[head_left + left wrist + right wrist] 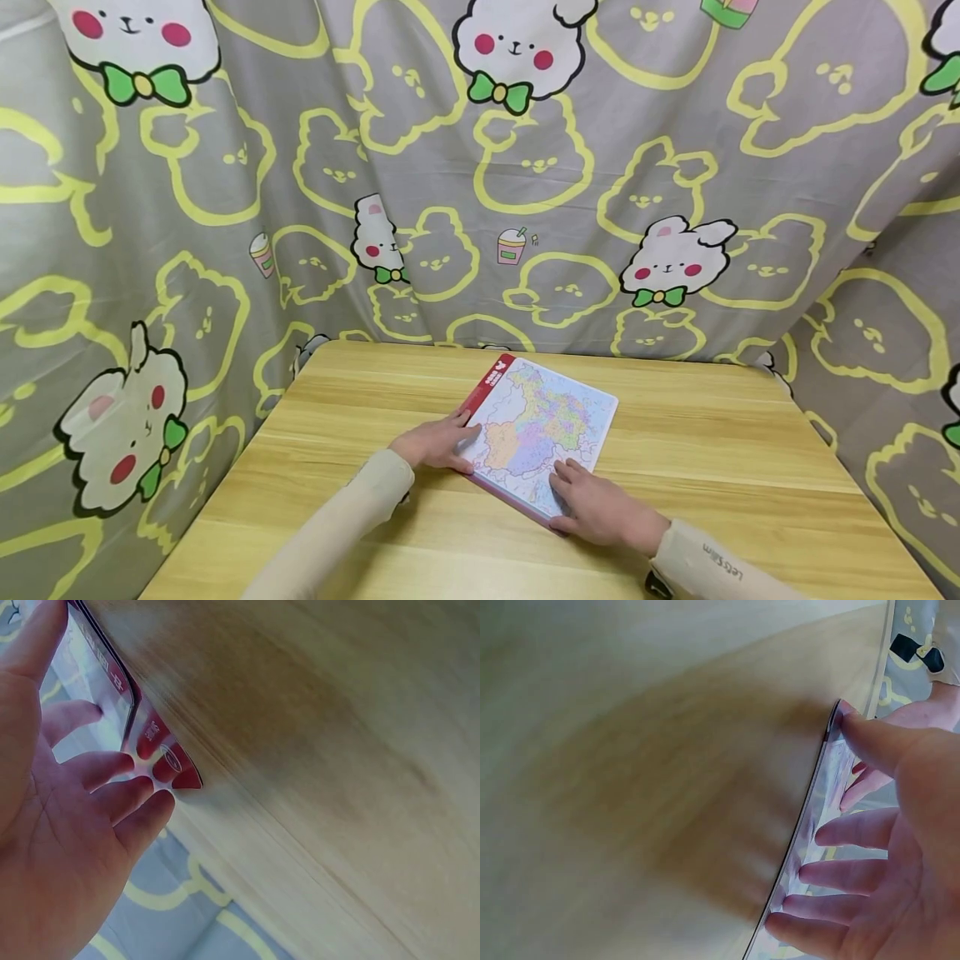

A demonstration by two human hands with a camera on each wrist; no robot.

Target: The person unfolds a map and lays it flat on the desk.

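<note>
A flat rectangular map board [534, 433] lies slanted on the table, with a colourful map on its face and a red strip down its left side. In the left wrist view, a red printed layer [155, 733] shows beyond the board's corner. My left hand [435, 442] touches the left side near the lower corner, its fingers spread in the left wrist view. My right hand [600, 508] rests at the lower right corner, thumb at the front edge and fingers on the map. Its fingers look fairly straight and spread in the right wrist view.
The wooden table [712, 433] extends around the board on all sides. A grey curtain [450, 183] with yellow outlines and white cartoon animals hangs behind the table and along both its sides.
</note>
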